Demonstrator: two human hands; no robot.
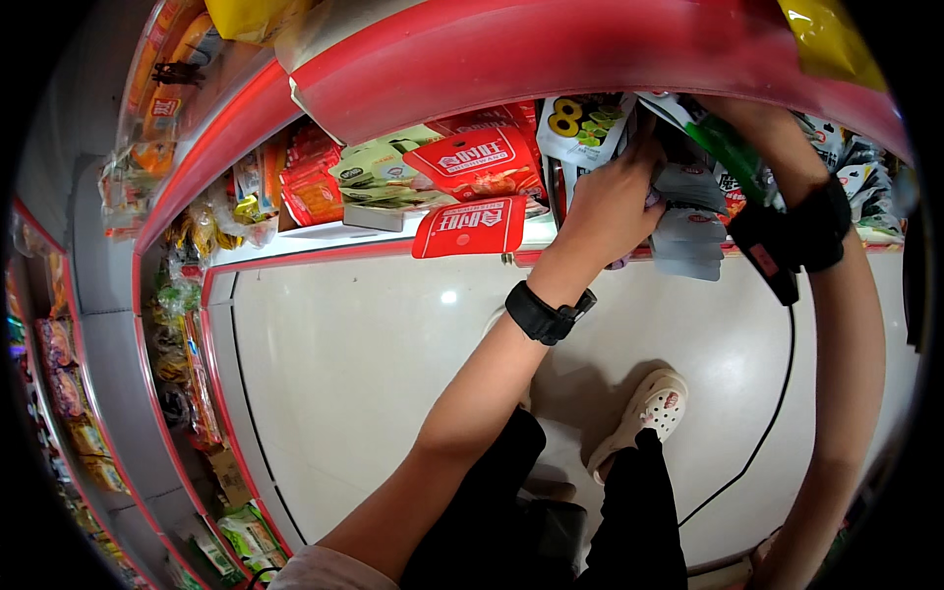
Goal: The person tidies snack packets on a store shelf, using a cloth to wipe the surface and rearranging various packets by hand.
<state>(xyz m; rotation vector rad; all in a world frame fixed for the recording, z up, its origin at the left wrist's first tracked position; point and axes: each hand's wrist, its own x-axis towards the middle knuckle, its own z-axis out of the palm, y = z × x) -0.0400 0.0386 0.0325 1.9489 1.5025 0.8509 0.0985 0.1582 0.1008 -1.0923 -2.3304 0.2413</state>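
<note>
My left hand point(619, 195) reaches into a lower shelf, its fingers bent down among packets beside a stack of grey snack pouches point(687, 221); what they touch is partly hidden. My right hand point(719, 110) is mostly hidden under the red shelf edge above, close to a green and white packet point(726, 151). Left of my left hand stands a white pouch with green pieces pictured on it point(586, 129). Further left, red snack pouches point(472, 162) lean outward, one hanging over the shelf's front edge, beside pale green packets point(387, 166).
A red shelf front point(516, 59) curves across the top, over my hands. More shelves of packaged snacks point(184, 369) run down the left. Below are the tiled floor point(354, 354) and my clog point(656, 405). A black cable point(767, 428) hangs by my right arm.
</note>
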